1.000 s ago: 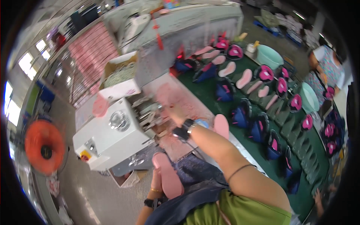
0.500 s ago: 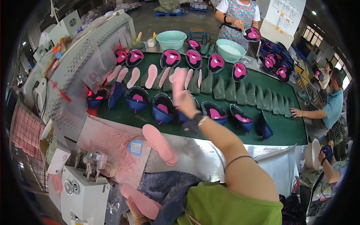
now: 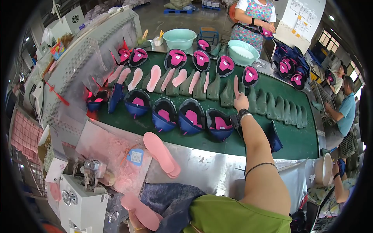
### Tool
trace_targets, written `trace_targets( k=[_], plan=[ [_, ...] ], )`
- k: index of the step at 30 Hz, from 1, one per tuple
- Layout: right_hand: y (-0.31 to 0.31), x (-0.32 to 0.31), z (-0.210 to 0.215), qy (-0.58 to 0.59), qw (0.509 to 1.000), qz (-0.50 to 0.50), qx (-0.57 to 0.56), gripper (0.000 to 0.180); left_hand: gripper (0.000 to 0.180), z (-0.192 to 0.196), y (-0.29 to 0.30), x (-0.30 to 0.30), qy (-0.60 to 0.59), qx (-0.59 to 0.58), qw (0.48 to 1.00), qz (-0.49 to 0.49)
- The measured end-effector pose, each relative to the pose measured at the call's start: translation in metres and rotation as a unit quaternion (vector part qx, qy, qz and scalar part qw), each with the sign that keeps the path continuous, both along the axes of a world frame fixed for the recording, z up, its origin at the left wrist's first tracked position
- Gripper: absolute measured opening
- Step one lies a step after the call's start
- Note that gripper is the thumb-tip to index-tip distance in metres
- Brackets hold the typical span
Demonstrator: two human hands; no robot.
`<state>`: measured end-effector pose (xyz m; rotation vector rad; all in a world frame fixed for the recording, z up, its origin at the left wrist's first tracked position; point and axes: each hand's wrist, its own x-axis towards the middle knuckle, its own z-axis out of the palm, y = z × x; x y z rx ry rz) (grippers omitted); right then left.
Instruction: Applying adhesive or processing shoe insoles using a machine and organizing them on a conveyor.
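Long green work surface (image 3: 297, 140) fills the middle of the view, its near side edged by a bare metal ledge (image 3: 202, 165). White machine (image 3: 83, 207) at lower left, a metal head on top; pink scraps (image 3: 120, 171) scattered on the board just beside it. Across the green surface, a co-worker in a floral apron (image 3: 249, 27) handles a dark shoe piece with pink lining. Two mint basins, one (image 3: 179, 39) left of the other (image 3: 243, 52), stand along the far edge.

Blue shoe uppers (image 3: 190, 118) with pink linings sit in a near row. Dark green lasts (image 3: 227, 95) run in a line behind them, pink insoles (image 3: 154, 79) lying along the left part of that line.

On the ledge, overlapping loose insoles (image 3: 159, 153), near the blue tag (image 3: 135, 156).

Left hand (image 3: 135, 220), low in view, holds a broad pink insole (image 3: 140, 209) close to the apron; fingers partly hidden beneath it.

Right hand (image 3: 241, 101), arm stretched out, is over the row of lasts. Grip narrow: fingers pinch the lower end of a slim pink insole (image 3: 236, 86), seen nearly edge-on and upright. Cannot tell whether it touches a last.
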<state>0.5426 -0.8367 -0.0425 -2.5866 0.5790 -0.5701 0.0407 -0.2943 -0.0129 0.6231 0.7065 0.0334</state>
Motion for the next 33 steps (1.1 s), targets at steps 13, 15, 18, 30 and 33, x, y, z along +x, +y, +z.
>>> trace_targets(
  k=[13,15,18,30,33],
  plan=[
    [0.339,-0.181,0.036,-0.043,0.747,0.54,0.387,0.017,0.025,0.005,0.027,0.027,0.131,0.191,0.973,0.017],
    [0.389,-0.268,0.059,0.133,0.711,0.652,0.23,0.022,0.026,0.003,0.031,0.048,0.079,0.128,0.987,0.055],
    [0.444,-0.324,0.071,0.131,0.648,0.717,0.219,0.029,0.028,0.016,0.032,0.06,-0.007,0.202,0.974,0.106],
    [0.534,-0.255,0.017,0.153,0.646,0.656,0.358,0.043,0.038,0.03,0.023,-0.003,-0.047,-0.065,0.996,0.04],
    [0.592,-0.239,0.024,0.121,0.688,0.643,0.313,0.045,0.04,0.024,0.016,-0.013,-0.048,-0.078,0.996,0.018]
  ],
)
